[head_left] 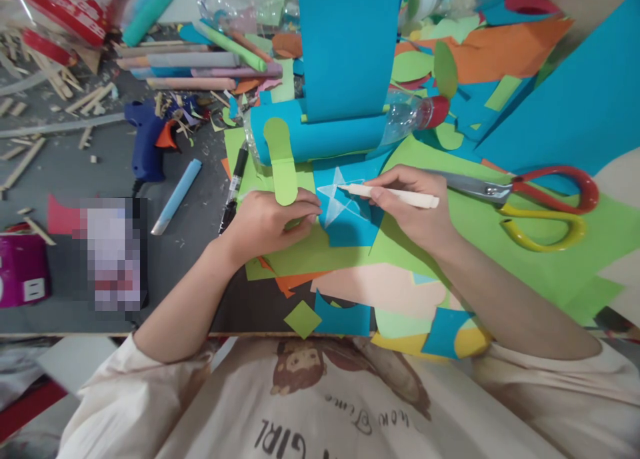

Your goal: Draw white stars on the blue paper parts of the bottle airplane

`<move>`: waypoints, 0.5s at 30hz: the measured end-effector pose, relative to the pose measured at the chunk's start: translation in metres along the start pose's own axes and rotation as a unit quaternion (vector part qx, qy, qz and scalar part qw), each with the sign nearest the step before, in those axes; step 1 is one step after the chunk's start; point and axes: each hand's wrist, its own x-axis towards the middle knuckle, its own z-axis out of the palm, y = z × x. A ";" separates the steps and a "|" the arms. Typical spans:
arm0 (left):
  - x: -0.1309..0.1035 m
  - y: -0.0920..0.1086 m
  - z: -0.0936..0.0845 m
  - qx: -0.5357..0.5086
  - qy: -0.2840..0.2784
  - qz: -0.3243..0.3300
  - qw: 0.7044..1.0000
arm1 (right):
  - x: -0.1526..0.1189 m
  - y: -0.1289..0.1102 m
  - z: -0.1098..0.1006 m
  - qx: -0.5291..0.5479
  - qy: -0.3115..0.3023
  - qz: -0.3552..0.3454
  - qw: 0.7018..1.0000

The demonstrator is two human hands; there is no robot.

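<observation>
My right hand (417, 202) is closed around a cream-coloured marker pen (403, 195), its tip on a square of blue paper (350, 236). A pale star outline (338, 194) shows on that blue paper. Curled at the paper's left edge, my left hand (270, 222) has thumb and fingertips together against it. Just beyond both hands lies a plastic bottle (410, 112) with a red cap, wrapped in blue paper and bearing an upright blue strip (350, 46). A green paper strip (284, 162) hangs from the bottle over my left hand.
Scissors (500, 189) with red and yellow handles lie on green paper (530, 246) at right. A blue glue gun (147, 142), a blue marker (177, 196) and a black marker (234, 189) are to the left. Several markers (200, 66) and wooden sticks (90, 99) lie further back.
</observation>
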 end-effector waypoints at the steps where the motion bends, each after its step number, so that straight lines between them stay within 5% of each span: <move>1: 0.000 0.000 0.000 -0.001 0.001 0.001 1.000 | 0.000 0.000 0.001 0.000 0.005 -0.002 1.000; 15: 0.001 0.000 0.001 0.010 0.009 0.007 1.000 | 0.000 -0.004 -0.001 -0.033 -0.060 -0.005 0.998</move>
